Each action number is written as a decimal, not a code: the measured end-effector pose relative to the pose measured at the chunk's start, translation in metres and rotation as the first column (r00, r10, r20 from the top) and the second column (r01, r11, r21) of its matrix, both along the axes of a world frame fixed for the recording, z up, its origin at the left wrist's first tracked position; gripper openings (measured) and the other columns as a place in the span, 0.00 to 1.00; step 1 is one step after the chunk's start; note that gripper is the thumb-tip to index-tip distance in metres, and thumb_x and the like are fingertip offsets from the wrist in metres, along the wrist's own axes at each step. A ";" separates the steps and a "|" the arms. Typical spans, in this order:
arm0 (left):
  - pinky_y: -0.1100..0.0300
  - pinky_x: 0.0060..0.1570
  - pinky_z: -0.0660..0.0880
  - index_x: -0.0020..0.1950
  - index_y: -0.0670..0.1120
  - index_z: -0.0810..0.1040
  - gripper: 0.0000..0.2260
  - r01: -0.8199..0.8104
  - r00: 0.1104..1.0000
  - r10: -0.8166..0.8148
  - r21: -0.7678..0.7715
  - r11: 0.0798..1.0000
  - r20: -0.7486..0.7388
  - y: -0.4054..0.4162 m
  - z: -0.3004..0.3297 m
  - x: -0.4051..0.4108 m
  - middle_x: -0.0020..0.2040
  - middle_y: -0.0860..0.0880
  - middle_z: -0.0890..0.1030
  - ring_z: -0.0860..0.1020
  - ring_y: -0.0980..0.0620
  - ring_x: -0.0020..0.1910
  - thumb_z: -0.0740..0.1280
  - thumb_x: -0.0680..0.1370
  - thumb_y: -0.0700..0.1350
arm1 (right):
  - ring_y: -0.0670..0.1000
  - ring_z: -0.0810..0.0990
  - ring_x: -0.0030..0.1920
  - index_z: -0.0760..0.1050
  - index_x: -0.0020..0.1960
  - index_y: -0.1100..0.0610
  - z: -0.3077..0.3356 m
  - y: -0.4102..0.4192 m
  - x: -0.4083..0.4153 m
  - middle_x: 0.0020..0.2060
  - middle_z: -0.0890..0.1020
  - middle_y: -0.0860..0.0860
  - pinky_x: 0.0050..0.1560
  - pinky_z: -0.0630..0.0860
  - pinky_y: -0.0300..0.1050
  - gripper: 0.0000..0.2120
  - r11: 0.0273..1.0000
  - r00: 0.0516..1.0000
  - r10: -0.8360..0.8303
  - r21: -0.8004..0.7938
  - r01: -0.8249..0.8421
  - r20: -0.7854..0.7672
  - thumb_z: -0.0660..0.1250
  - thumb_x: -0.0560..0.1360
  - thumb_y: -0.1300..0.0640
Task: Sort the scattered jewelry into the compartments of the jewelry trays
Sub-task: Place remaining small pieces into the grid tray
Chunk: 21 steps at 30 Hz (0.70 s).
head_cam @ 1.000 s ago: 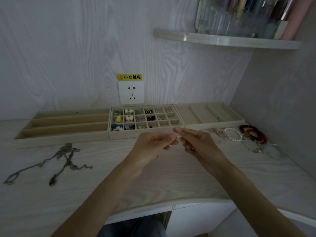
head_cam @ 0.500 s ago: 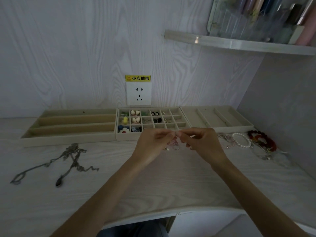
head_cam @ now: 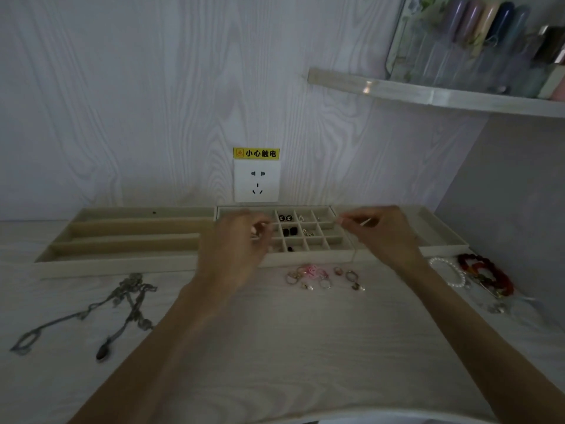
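1. Hands now apart and raised over the grid tray [head_cam: 308, 257], where half a second ago met fingertip to fingertip just in front of it; left hand [head_cam: 237, 249] over the tray's left cells, fingers curled, holding what cannot be told; right hand [head_cam: 386, 235] over its right end, pinching a thin pale piece [head_cam: 365, 222], likely an earring post or pin, too small to name.
2. Suggests a pair or clasp pulled apart; each half probably bound for a cell; not yet dropped.
3. Still loose on the desk: rings [head_cam: 325, 276] in a cluster just in front of the tray; chains [head_cam: 128, 296] at left; pearl bracelet [head_cam: 449, 272] and red beads [head_cam: 486, 270] at right.
4. Long tray [head_cam: 131, 240] at left shows no jewelry; sorting judged well short of done.
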<state>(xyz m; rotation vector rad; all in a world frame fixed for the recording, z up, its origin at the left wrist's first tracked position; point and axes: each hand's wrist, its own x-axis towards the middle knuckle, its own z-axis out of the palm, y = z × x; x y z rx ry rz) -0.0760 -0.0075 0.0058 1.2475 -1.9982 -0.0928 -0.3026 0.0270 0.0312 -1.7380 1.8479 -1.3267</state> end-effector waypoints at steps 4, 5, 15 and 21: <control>0.60 0.35 0.67 0.55 0.50 0.81 0.09 -0.250 0.968 0.250 0.033 0.968 0.012 -0.017 -0.009 0.032 0.44 0.50 0.81 0.76 0.51 0.42 0.64 0.78 0.48 | 0.38 0.76 0.33 0.84 0.47 0.55 0.005 -0.047 -0.021 0.40 0.83 0.48 0.35 0.70 0.24 0.08 0.994 0.982 0.024 0.113 -0.003 -0.190 0.74 0.70 0.54; 0.59 0.36 0.66 0.55 0.50 0.81 0.09 -0.287 0.958 0.286 0.053 0.956 0.035 -0.020 -0.010 0.036 0.45 0.49 0.80 0.76 0.49 0.44 0.64 0.78 0.48 | 0.38 0.75 0.34 0.84 0.47 0.55 0.001 -0.058 -0.024 0.40 0.84 0.49 0.34 0.69 0.25 0.08 0.988 0.965 0.041 0.155 -0.001 -0.260 0.73 0.70 0.53; 0.58 0.37 0.66 0.52 0.46 0.81 0.08 -0.340 0.940 0.336 0.095 0.936 0.061 -0.022 -0.016 0.047 0.46 0.48 0.79 0.75 0.49 0.47 0.65 0.77 0.46 | 0.47 0.78 0.46 0.82 0.50 0.52 -0.018 -0.098 -0.027 0.47 0.82 0.49 0.41 0.68 0.38 0.09 0.954 0.854 0.079 0.289 0.086 -0.514 0.71 0.72 0.50; 0.57 0.38 0.67 0.55 0.48 0.81 0.09 -0.334 0.942 0.328 0.122 0.935 0.068 -0.023 -0.016 0.046 0.47 0.49 0.80 0.75 0.49 0.49 0.64 0.77 0.47 | 0.49 0.77 0.50 0.82 0.52 0.52 -0.015 -0.102 -0.025 0.52 0.81 0.49 0.43 0.67 0.39 0.11 0.944 0.822 0.090 0.311 0.109 -0.562 0.70 0.72 0.49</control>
